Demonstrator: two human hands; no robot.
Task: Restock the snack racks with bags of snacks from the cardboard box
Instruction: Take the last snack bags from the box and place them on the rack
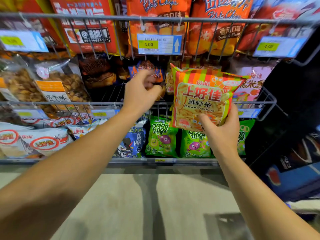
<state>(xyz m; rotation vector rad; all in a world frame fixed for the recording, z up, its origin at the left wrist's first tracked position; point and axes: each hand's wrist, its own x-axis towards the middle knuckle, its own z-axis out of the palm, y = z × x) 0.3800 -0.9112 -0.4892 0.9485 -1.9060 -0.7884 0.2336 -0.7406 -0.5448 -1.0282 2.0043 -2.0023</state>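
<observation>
1. The left hand [141, 91] reaches over the front rail of the middle rack [52, 102], fingers curled loosely in front of a blue bag at the back. Whether it pinches anything I cannot tell; the fingertips are blurred.
2. The right hand [220, 130] grips the prawn cracker bag [201, 99] by its bottom edge, thumb across the front, holding it upright just before the right half of the middle rack. No cardboard box shows in view.
3. The bag looks light and puffed with air, its film smooth and likely slippery. The crackers inside would crush under a hard squeeze, so a hold on the sealed edge or a soft grip across the lower corner seems safest.
4. The racks are sloped wire baskets with price tags clipped on the front rails. A dark gap sits near the middle of this rack, behind the left hand.
5. Green onion ring bags [161, 135] fill the rack below. The floor [138, 205] is pale and smooth.
</observation>
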